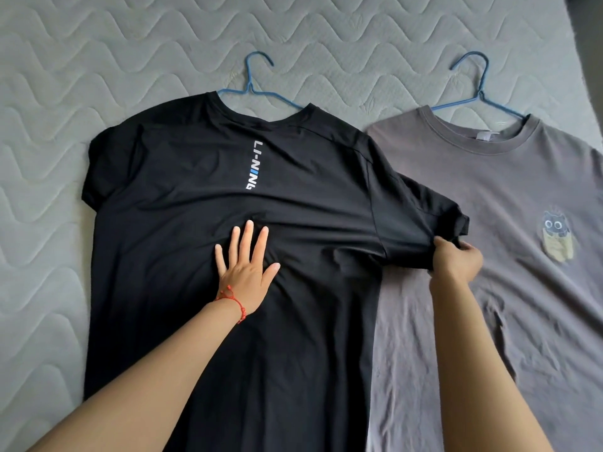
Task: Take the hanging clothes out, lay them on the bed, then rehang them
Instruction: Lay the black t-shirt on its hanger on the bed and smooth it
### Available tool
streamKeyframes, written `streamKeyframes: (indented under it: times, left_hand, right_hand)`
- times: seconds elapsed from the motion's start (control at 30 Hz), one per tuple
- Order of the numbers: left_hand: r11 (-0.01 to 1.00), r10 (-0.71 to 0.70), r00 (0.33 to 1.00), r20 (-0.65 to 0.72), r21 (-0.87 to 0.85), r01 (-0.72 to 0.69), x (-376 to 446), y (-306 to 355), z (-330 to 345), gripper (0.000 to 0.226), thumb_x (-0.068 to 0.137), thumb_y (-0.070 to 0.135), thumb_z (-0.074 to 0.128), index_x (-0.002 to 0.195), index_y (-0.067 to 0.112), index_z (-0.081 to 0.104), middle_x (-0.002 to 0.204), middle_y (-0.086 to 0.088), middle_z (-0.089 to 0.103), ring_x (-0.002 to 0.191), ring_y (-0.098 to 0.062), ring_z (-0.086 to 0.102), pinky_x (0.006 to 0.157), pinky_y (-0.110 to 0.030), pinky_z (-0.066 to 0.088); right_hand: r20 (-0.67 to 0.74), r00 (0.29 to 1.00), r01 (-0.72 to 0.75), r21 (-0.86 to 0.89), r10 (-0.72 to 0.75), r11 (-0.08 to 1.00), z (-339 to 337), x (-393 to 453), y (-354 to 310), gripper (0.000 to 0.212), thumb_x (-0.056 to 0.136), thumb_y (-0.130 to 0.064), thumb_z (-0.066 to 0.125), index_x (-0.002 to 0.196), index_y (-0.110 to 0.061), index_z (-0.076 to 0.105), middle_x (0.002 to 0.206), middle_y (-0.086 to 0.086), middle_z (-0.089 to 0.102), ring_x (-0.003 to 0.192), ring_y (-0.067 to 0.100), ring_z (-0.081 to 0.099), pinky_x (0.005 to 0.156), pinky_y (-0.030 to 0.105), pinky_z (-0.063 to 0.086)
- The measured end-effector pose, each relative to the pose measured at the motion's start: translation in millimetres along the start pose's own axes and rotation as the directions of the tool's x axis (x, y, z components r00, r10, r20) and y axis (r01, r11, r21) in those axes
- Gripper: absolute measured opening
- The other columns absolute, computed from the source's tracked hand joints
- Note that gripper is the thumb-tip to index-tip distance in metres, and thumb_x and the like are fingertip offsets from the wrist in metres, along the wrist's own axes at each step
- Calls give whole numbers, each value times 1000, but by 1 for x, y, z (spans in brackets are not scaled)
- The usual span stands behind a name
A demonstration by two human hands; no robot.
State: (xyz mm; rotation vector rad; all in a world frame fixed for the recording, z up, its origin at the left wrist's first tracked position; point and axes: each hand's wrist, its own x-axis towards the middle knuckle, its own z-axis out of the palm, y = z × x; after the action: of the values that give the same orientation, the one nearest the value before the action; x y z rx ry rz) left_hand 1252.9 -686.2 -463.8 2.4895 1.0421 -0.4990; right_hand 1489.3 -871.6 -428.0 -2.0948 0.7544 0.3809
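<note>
A black T-shirt (pixel 182 197) with white vertical lettering lies flat on the bed, with a blue hanger (pixel 253 83) still in its neck. My left hand (pixel 244 262) presses flat on its chest, fingers spread. My right hand (pixel 456 259) pinches the hem of the black shirt's right sleeve (pixel 421 220) and holds it stretched out over a grey T-shirt (pixel 509 197). The grey shirt lies to the right, has a small cat print, and carries its own blue hanger (pixel 478 93).
The quilted grey mattress (pixel 98 60) fills the view, with bare surface to the left and behind the shirts. The bed's right edge shows as a dark strip (pixel 587 44) at the top right corner.
</note>
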Motion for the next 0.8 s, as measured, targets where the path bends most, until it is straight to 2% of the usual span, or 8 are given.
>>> streamKeyframes:
  times: [0.1,0.17,0.23,0.33,0.4,0.47,0.63,0.8]
  left_hand:
    - [997,60,998,17,-52,-59,-5,-6,-11,68,93,42,39,147,27,-1,157,2,-12,145,-20,-12,116,-48,-4]
    - [990,70,997,-35,-120,-74,-11,-13,-17,64,92,34,46,147,22,15,158,-1,0,146,-21,-4,117,-47,3]
    - [979,24,990,-139,-198,-52,-18,-26,-21,58,89,26,53,142,16,32,156,-7,17,145,-27,11,115,-51,14]
    - [970,-67,955,-288,-245,-6,-24,-57,-28,49,85,27,51,129,7,49,144,-17,40,136,-38,33,105,-57,32]
    - [967,-112,922,-370,-254,16,-19,-84,-37,51,82,32,44,124,4,53,138,-21,46,129,-43,40,102,-54,35]
    - [953,-201,874,-443,-296,69,-10,-111,-50,50,83,30,46,125,4,52,139,-22,44,131,-43,37,106,-48,31]
    - [778,-547,706,-451,-584,230,29,-177,-81,48,85,8,54,131,1,45,137,-24,42,130,-36,37,109,-36,24]
    - [482,-750,617,-238,-835,264,72,-215,-111,41,88,5,49,128,2,49,126,-21,56,116,-32,54,96,-24,38]
  right_hand:
    - [-199,979,4,-234,-52,972,-18,-17,8,53,84,-18,58,132,-5,37,137,22,40,126,35,40,101,41,33]
    - [-204,934,198,-386,-293,901,-12,-44,16,53,83,-16,55,132,-3,38,135,25,38,126,40,35,102,46,29]
    - [-15,815,519,-427,-579,741,14,-75,29,51,79,-18,52,127,-2,45,130,25,44,123,41,38,98,46,31]
    - [278,559,818,-337,-781,466,70,-129,44,48,77,-25,49,120,-4,52,130,21,50,122,36,43,101,42,30]
    - [431,399,915,-246,-810,320,108,-164,46,46,80,-26,48,121,-6,51,134,18,49,127,32,41,105,40,29]
    - [558,312,950,-189,-769,248,141,-185,49,47,85,-29,43,126,-8,48,141,15,44,133,31,37,110,41,28]
    - [682,191,948,-316,-706,-48,174,-172,71,52,88,-37,40,132,-11,45,145,12,41,136,28,33,113,42,18]
    - [648,193,942,-333,-737,-47,179,-170,75,52,87,-34,38,134,-12,43,148,11,37,138,25,24,114,36,5]
